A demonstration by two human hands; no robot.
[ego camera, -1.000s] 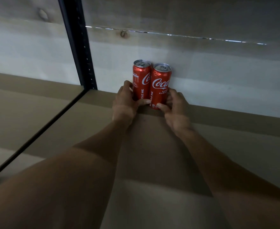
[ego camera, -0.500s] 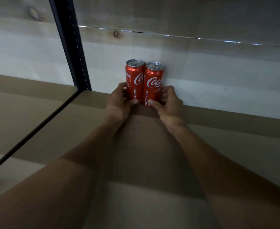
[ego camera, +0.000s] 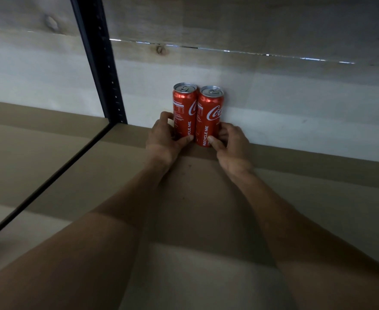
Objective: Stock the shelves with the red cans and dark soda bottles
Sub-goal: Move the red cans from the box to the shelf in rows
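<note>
Just above the frame's centre, two slim red cans are stood upright and touching, backed against the pale plank back wall (ego camera: 284,101). The left can (ego camera: 184,113) is clasped low by the left hand (ego camera: 164,140), thumb laid across its front. The right can (ego camera: 209,118) is gripped likewise by the right hand (ego camera: 234,145). Both long axes are vertical, just beyond the curled fingers. Glossy metal cylinders are borne by a matt brown shelf board (ego camera: 195,198).

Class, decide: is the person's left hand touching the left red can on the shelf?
Touching. The head view shows the left hand laying its thumb on the left red can, low down.
</note>
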